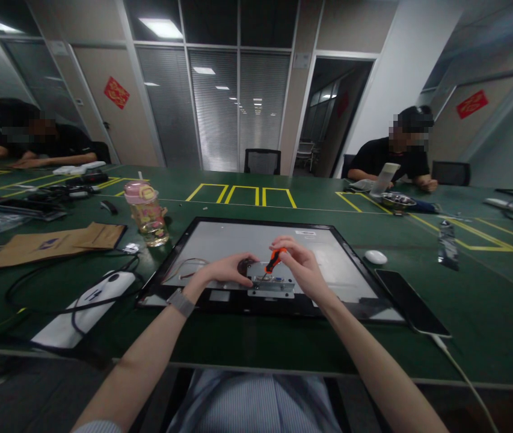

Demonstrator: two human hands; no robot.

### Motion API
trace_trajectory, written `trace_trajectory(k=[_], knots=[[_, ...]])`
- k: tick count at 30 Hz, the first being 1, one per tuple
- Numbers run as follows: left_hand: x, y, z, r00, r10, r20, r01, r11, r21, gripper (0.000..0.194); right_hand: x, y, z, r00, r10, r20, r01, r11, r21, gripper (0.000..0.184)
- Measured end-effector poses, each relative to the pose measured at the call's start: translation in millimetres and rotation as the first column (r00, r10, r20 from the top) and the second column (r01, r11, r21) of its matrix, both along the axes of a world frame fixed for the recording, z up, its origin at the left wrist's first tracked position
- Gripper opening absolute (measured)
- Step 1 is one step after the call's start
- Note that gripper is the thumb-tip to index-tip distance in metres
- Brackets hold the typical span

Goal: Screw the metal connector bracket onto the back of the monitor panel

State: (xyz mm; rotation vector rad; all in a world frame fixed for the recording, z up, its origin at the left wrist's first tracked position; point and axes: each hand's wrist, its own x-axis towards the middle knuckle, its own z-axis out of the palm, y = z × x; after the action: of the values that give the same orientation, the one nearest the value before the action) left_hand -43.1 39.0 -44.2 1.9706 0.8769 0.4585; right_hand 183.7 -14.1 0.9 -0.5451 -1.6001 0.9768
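Observation:
A flat display panel (328, 264) with a black frame lies on its front, pale back upward. Near its close edge sits a metal bracket (270, 288) with a small circuit board and connectors. My right hand (304, 267) grips an orange and black screwdriver (275, 260), its shaft slanting down to the bracket. My left hand (227, 270) curls at the bracket's left end, thumb and fingers around something dark that I cannot make out. Thin wires (186, 267) run across the panel left of that hand.
Left of the panel are a drinking bottle (148, 216), a brown paper bag (53, 245) and a white power strip (87, 307) with black cable. On the right lie a phone (412, 300) on its cable, a white mouse (376, 257) and a small bag (448, 245). People sit across the green table (247, 346).

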Motion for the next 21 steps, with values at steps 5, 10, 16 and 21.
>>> trace_trajectory(k=[5, 10, 16, 21], knots=[[0.0, -1.1, 3.2, 1.000, 0.014, -0.025, -0.014, 1.000, 0.016, 0.066, 2.2, 1.5, -0.4, 1.000, -0.005, 0.024, 0.006, 0.999, -0.033, 0.022], [-0.4, -0.8, 3.1, 1.000, 0.003, -0.013, -0.003, 1.000, 0.018, 0.066, 1.9, 3.3, -2.7, 1.000, 0.001, 0.023, -0.001, 1.000, -0.011, 0.021], [-0.4, 0.0, 1.1, 1.000, 0.014, -0.015, -0.014, 1.000, 0.007, 0.066, 2.0, 2.2, -1.0, 0.999, -0.025, 0.033, 0.026, 0.999, -0.025, 0.023], [1.0, -2.1, 4.9, 0.997, 0.035, -0.063, -0.033, 0.998, 0.046, 0.064, 7.4, 0.5, 5.5, 0.994, 0.075, 0.080, -0.075, 0.997, 0.003, 0.028]])
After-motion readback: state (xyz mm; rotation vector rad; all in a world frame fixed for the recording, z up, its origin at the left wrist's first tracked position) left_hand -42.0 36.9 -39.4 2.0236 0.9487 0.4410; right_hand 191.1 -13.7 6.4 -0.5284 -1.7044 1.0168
